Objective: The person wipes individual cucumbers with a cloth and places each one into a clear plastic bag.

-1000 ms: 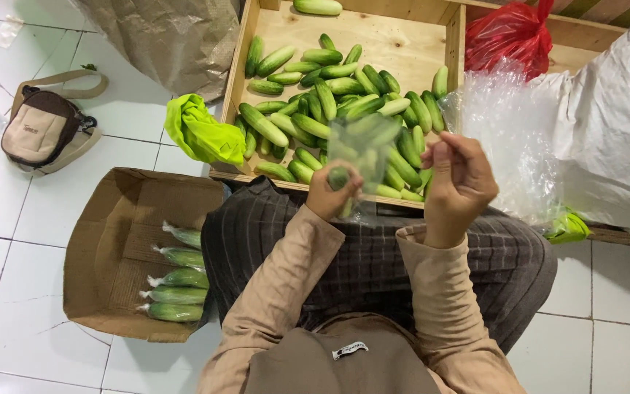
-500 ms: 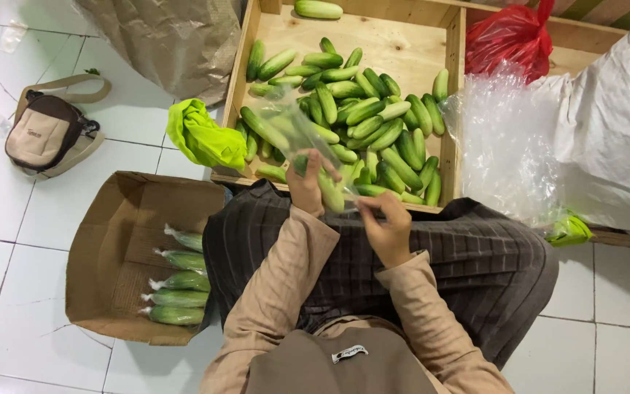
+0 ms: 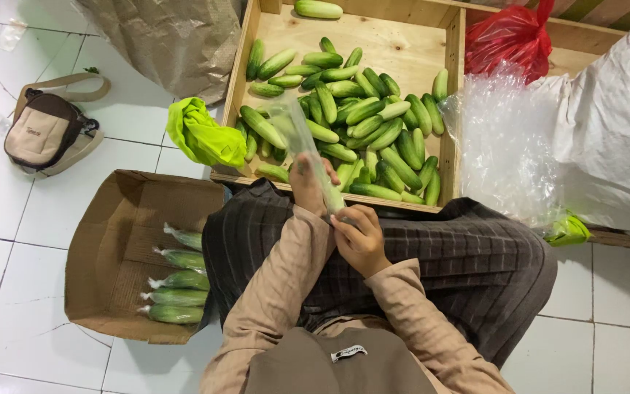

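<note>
- Clear plastic bag (image 3: 302,138), long and narrow, stands upright over the person's lap, with a cucumber (image 3: 332,195) in its lower end.
- Left hand (image 3: 308,182) wraps around the bag's lower part, fingers closed on it and the cucumber inside.
- Right hand (image 3: 360,237) sits just below and to the right, fingers curled and pinching the bag's bottom end; the two hands are almost touching.
- Both sleeves are tan, and the lap is covered by a dark checked cloth (image 3: 468,255).
- Just beyond the hands is a wooden crate (image 3: 402,36) holding a loose heap of green cucumbers (image 3: 373,124), with one more lying alone at the far edge.
- A bright yellow-green cloth (image 3: 202,135) hangs over the crate's near left corner.
- To the right of the crate lie a stack of clear bags (image 3: 504,146), a red plastic bag (image 3: 508,36) and a large white sack (image 3: 614,124).
- On the white tiled floor to the left, an open cardboard box (image 3: 107,241) holds five bagged cucumbers (image 3: 176,281) in a row.
- Farther left lies a small tan and brown shoulder bag (image 3: 45,131); crumpled brown paper (image 3: 162,36) is at the top.
</note>
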